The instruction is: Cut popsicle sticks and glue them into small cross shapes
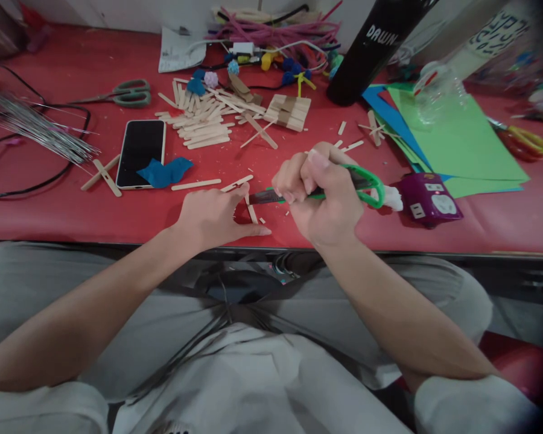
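Note:
Green-handled scissors are in my right hand, the fist closed around them with the blades together and the tip directed left. That tip rests at a short wooden craft stick lying on the red table. My left hand is laid on the table, index finger at the stick's upper end and thumb near its lower end, steadying it. Small wood chips lie around it. Just beyond are a notched craft stick and a plain one.
A phone with blue felt on it lies left, near wires and grey scissors. Behind is a pile of craft sticks. To the right are a purple power adapter, green paper and a black bottle.

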`<state>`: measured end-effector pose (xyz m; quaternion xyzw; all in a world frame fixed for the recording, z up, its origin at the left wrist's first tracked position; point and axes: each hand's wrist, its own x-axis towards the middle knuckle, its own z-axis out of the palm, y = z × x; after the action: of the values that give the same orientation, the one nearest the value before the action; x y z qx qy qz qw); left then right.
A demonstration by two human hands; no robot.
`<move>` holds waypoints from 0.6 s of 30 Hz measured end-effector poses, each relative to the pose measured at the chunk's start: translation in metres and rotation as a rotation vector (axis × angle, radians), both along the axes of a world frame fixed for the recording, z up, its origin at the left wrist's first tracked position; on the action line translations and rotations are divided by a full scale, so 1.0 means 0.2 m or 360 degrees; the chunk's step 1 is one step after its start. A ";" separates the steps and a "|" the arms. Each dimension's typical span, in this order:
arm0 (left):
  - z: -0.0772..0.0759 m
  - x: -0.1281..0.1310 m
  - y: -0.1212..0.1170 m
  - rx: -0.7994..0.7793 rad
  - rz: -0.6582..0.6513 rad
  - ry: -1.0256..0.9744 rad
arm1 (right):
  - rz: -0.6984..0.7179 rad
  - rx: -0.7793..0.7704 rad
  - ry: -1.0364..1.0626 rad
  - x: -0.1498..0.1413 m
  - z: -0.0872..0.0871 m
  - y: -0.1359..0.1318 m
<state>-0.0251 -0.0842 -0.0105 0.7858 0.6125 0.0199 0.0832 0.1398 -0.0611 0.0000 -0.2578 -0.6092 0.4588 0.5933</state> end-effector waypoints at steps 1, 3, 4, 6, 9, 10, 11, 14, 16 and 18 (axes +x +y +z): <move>0.00 0.00 0.00 0.0004 -0.0004 -0.0003 | 0.0001 0.0006 0.0003 0.00 0.00 0.00; 0.00 0.00 0.00 0.0005 -0.0002 -0.0004 | -0.0001 0.0015 0.0021 0.00 0.00 -0.01; 0.00 0.00 0.00 0.0006 -0.0001 -0.0004 | -0.0006 0.0015 0.0027 -0.01 0.00 -0.01; 0.01 0.00 0.00 0.0006 -0.0002 -0.0008 | -0.0028 0.0005 0.0015 -0.01 0.00 -0.02; 0.02 0.00 0.00 -0.0004 -0.0013 -0.0012 | -0.0076 -0.0005 -0.0019 -0.02 0.00 -0.03; 0.02 0.00 0.00 -0.0011 -0.0011 -0.0009 | -0.0077 -0.0006 -0.0019 -0.03 0.01 -0.03; 0.02 0.00 0.00 -0.0015 -0.0006 -0.0003 | -0.0069 -0.0008 -0.0014 -0.03 0.01 -0.03; 0.02 0.00 0.00 -0.0014 0.0009 0.0007 | -0.0042 -0.0031 -0.0013 -0.03 0.02 -0.04; 0.02 0.00 0.00 -0.0006 -0.0010 -0.0008 | -0.0045 -0.0048 -0.0010 -0.03 0.02 -0.04; 0.02 0.00 0.00 -0.0005 -0.0025 -0.0031 | -0.0047 -0.0061 0.0003 -0.03 0.03 -0.04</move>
<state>-0.0256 -0.0839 -0.0071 0.7903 0.6055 0.0260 0.0907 0.1337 -0.0696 0.0052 -0.2776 -0.5959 0.4617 0.5955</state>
